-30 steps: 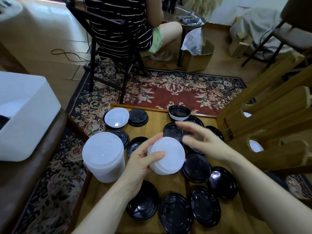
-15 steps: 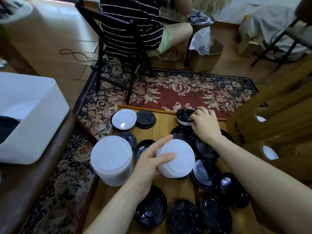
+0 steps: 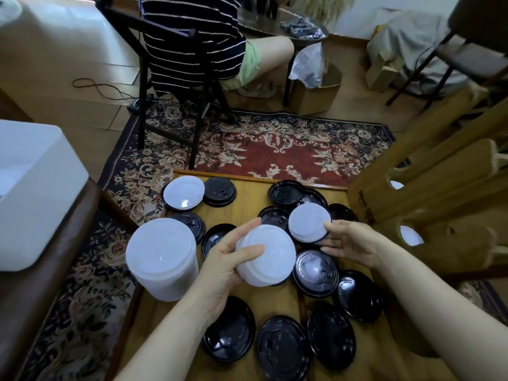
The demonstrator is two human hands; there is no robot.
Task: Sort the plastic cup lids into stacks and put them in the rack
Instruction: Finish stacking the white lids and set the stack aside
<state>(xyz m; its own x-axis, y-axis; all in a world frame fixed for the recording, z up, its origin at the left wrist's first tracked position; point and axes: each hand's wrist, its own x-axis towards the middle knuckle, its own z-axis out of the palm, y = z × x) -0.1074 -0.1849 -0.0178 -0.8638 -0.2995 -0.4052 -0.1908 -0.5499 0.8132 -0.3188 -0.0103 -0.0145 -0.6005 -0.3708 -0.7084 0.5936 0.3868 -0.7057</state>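
head: wooden table (image 3: 248,185), patterned rug (image 3: 275,149)

— Where were the white lids?

— A tall white stack (image 3: 162,259) stood at the table's (image 3: 250,196) left edge. A shorter stack (image 3: 266,255) was held tilted above the middle, with a small white lid (image 3: 309,221) lifted just to its right. One more white lid (image 3: 183,193) lay flat near the far left corner.

— And the black lids?

— Black lids (image 3: 314,273) lay scattered singly over the table, some overlapping. The wooden rack (image 3: 428,188) stood at the right edge, white lids showing through its holes.
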